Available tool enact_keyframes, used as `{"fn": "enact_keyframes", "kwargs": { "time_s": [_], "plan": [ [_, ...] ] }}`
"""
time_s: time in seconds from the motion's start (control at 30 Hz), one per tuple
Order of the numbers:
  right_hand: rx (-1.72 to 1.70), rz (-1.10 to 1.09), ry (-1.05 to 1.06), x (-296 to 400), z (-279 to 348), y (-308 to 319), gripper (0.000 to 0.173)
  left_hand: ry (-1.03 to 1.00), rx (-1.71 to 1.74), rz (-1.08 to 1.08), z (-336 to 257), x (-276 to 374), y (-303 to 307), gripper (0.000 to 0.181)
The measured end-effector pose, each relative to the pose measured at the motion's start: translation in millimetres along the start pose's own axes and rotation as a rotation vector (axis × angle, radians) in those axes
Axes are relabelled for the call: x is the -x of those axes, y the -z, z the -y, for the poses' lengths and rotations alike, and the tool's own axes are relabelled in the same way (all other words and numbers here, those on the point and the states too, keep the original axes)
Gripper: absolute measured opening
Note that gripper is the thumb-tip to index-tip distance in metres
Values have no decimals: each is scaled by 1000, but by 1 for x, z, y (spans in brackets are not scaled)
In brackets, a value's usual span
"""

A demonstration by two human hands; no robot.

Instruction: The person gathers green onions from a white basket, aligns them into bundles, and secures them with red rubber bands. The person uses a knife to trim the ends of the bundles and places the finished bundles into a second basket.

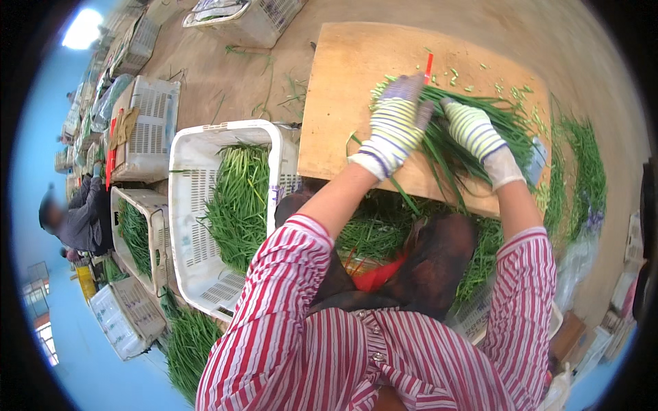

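A bundle of long green garlic chives lies across a wooden board in front of me. My left hand, in a striped knit glove, is closed over the bundle near its pale cut ends. A narrow red strip stands out by its fingertips; whether the hand holds the strip is unclear. My right hand, gloved alike, grips the leaves farther right, its fingers partly hidden among them. Loose leaves hang over the board's near edge.
Cut chive bits litter the board, and a pale blue flat object lies at its right. A white plastic crate of chives stands left. More chives lie on the floor right. A person sits far left near other crates.
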State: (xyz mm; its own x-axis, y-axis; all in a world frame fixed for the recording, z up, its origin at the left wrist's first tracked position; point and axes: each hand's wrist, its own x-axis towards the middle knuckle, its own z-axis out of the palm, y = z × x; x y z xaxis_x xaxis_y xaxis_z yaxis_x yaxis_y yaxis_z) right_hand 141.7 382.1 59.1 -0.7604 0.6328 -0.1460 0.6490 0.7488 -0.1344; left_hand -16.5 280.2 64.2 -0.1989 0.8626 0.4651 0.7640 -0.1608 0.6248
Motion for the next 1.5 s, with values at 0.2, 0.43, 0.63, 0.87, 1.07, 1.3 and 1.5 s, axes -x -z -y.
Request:
{"fn": "enact_keyframes", "kwargs": {
  "time_s": [0.2,0.43,0.63,0.87,1.07,1.3,1.5],
  "plan": [
    [-67,150,-98,-4,-13,-8,27,-194,-199,64,23,-9,-68,31],
    [-141,78,-14,24,3,44,47,-82,-231,238,19,-6,-60,23],
    [-147,-341,136,33,-44,-58,59,-176,-266,239,4,-12,-70,29],
    [-434,-171,90,29,-59,-48,63,-133,-111,49,4,-18,-88,34],
    [-430,-388,-11,33,64,43,61,71,26,-257,56,58,92,47],
    [-516,-99,780,-44,282,-20,47,794,-571,-103,230,236,245,99],
    [-252,21,834,-83,353,-113,39,993,-636,201,319,253,272,115]
  ]
}}
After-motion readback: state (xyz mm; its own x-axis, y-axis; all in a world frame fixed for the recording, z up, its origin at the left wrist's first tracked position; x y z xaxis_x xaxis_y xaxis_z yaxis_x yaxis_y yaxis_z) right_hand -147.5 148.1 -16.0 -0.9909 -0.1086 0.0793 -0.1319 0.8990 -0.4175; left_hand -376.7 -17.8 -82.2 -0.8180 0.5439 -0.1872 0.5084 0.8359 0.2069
